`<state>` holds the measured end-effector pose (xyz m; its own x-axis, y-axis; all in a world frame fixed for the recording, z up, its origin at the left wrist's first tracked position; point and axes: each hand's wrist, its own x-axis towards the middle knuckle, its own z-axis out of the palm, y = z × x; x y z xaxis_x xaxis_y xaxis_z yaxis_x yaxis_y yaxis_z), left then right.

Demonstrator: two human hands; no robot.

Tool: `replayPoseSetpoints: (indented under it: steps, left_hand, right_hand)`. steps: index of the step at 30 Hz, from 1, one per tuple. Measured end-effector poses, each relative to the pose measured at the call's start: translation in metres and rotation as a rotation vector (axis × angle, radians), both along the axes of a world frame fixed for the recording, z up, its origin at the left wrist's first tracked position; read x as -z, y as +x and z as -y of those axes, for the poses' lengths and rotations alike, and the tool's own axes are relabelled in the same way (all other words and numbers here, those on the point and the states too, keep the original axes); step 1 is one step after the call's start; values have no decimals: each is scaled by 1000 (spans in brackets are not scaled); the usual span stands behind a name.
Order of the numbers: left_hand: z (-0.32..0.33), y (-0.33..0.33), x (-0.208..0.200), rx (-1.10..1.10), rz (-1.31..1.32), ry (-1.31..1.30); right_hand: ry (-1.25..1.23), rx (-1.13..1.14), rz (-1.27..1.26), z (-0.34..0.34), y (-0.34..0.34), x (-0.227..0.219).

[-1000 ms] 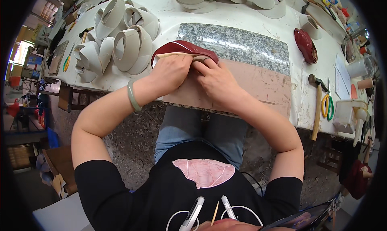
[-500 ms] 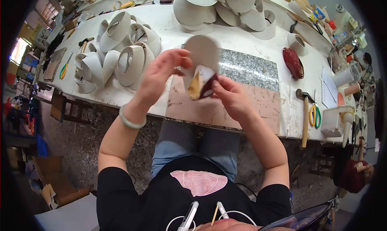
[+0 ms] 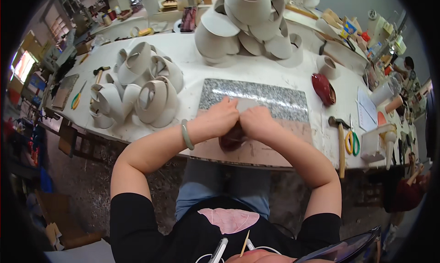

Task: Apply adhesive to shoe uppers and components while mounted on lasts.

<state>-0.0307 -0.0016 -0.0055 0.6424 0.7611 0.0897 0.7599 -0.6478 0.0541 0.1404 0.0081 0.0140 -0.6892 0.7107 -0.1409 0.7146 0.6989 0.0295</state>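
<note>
Side by side over the work board, my left hand (image 3: 221, 118) and my right hand (image 3: 257, 121) are both closed on a shoe upper. Its dark red, shiny part (image 3: 233, 140) pokes out below my fists, on the near side. Beyond my knuckles shows a pale grey flap (image 3: 248, 105) that looks like part of the same piece. My fingertips are hidden under the hands. The board beneath has a speckled grey stone slab (image 3: 279, 98) at the back and a tan, worn surface (image 3: 293, 133) in front.
Pale curved shoe pieces stand in a cluster (image 3: 153, 93) at left and a taller pile (image 3: 250, 29) at the back. To the right lie another dark red shoe upper (image 3: 324, 89), a hammer (image 3: 341, 143), scissors (image 3: 353, 143) and a white container (image 3: 376, 143). A person (image 3: 410, 189) is at far right.
Both hands have come together and lowered the shoe upper toward the board. My left hand, loosely curled beside it before, now grips it too. The view has tilted up slightly.
</note>
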Motion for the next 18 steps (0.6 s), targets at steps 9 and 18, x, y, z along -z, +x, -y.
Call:
replayPoseSetpoints:
  steps: [9,18]
  left_hand:
    - [22,-33,7,-204,729,-442]
    - [11,-10,10,-188,753,-662]
  right_hand:
    - [-66,-101,-842,23,59,41]
    - [28,217,-629,29,34,36]
